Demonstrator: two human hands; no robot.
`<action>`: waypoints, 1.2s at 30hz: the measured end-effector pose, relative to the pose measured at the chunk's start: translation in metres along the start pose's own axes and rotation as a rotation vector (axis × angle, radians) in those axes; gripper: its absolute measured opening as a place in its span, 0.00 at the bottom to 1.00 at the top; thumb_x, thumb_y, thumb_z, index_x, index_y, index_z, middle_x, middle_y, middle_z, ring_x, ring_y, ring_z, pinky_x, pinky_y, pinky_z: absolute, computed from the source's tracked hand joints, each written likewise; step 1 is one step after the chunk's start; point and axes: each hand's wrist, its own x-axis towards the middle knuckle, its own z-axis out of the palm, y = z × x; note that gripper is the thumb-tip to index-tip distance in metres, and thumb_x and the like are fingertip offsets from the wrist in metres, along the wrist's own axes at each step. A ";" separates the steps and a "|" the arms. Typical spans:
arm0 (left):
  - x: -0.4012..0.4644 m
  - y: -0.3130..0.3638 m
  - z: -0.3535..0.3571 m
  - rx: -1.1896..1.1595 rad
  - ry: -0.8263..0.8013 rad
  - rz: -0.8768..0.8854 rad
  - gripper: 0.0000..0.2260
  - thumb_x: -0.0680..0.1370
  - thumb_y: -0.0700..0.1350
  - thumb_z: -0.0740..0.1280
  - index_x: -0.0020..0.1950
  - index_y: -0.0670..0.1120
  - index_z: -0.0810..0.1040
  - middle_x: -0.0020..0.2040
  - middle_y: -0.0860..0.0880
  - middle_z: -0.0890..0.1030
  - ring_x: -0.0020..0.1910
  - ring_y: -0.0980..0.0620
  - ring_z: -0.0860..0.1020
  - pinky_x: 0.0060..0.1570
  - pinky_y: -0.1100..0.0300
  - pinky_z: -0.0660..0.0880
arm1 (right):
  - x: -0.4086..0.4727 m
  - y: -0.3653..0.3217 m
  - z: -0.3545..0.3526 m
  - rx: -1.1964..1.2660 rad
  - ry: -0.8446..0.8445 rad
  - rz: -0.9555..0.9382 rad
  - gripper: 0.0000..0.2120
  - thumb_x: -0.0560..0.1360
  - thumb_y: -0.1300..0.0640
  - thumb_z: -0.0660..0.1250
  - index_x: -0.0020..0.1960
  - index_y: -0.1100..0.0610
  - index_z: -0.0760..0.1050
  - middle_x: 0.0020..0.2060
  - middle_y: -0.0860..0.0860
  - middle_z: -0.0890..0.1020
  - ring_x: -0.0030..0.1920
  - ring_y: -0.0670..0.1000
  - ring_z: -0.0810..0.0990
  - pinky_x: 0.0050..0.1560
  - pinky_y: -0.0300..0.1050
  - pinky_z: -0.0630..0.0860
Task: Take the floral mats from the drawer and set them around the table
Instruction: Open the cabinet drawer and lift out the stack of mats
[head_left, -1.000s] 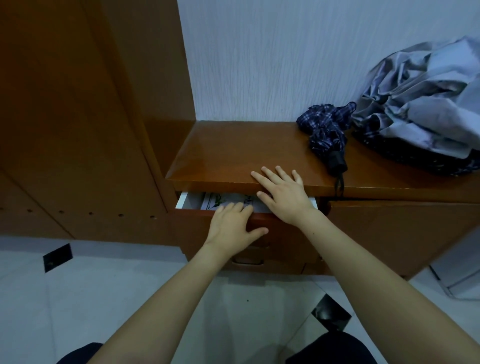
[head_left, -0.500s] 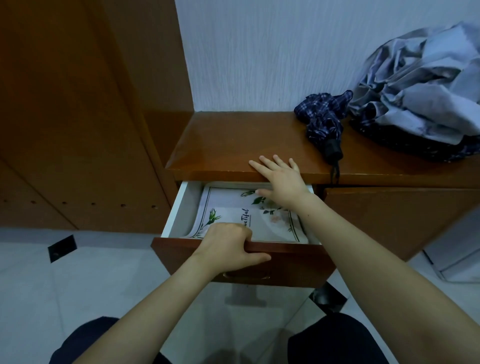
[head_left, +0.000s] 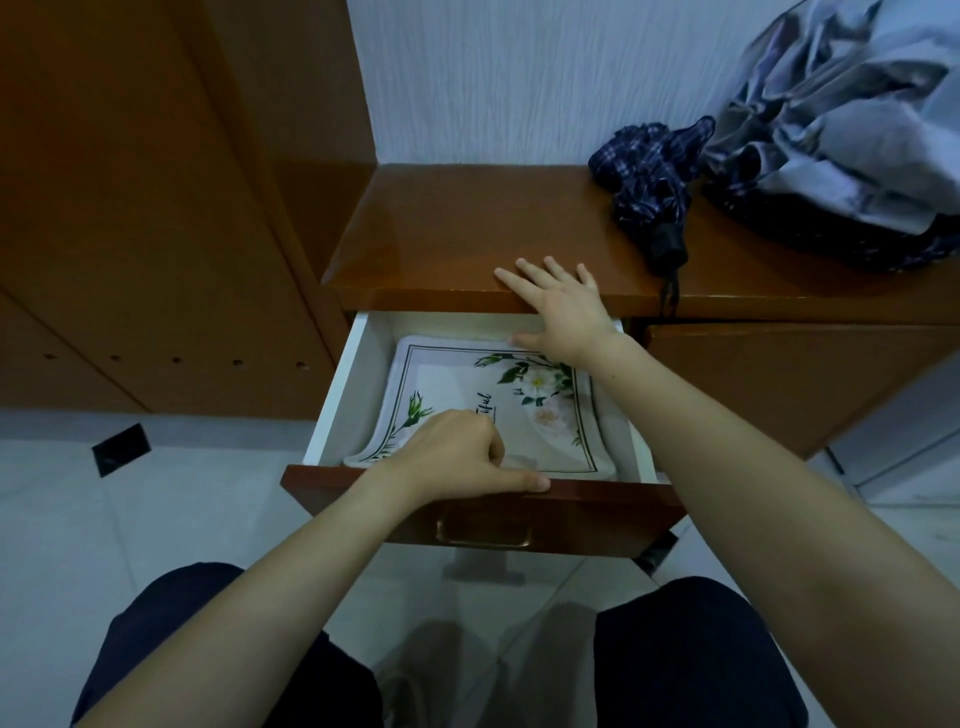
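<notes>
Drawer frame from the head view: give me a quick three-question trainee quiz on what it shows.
1. True or false: the floral mats already lie out of the drawer.
2. Which hand grips the drawer front: A left hand, B right hand?
3. Fill in: the right hand rests flat on the cabinet ____.

Key: 1 false; 2 A; 3 top.

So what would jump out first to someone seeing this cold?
The open drawer at centre, with floral mats lying flat inside. The left hand grips its front edge while the right hand rests on the cabinet top. A folded plaid umbrella lies at upper right.
</notes>
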 end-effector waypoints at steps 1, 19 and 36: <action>-0.002 0.001 0.001 0.003 -0.003 0.004 0.32 0.67 0.73 0.63 0.24 0.45 0.64 0.22 0.50 0.60 0.22 0.53 0.63 0.26 0.59 0.58 | 0.000 0.000 0.001 -0.002 0.004 0.001 0.40 0.74 0.38 0.65 0.77 0.40 0.46 0.78 0.47 0.52 0.77 0.56 0.50 0.74 0.63 0.46; -0.073 0.008 0.045 0.204 0.430 0.117 0.22 0.71 0.67 0.63 0.39 0.47 0.76 0.35 0.52 0.75 0.34 0.52 0.74 0.32 0.59 0.67 | -0.001 -0.001 0.003 -0.023 0.030 0.000 0.38 0.75 0.38 0.63 0.77 0.41 0.46 0.78 0.48 0.53 0.77 0.57 0.50 0.74 0.63 0.46; -0.094 0.024 0.053 0.090 0.497 -0.039 0.19 0.71 0.65 0.64 0.37 0.49 0.76 0.34 0.54 0.75 0.35 0.52 0.74 0.36 0.63 0.63 | -0.002 -0.001 0.004 -0.019 0.032 -0.003 0.37 0.75 0.38 0.63 0.77 0.41 0.47 0.78 0.48 0.54 0.77 0.57 0.51 0.74 0.63 0.46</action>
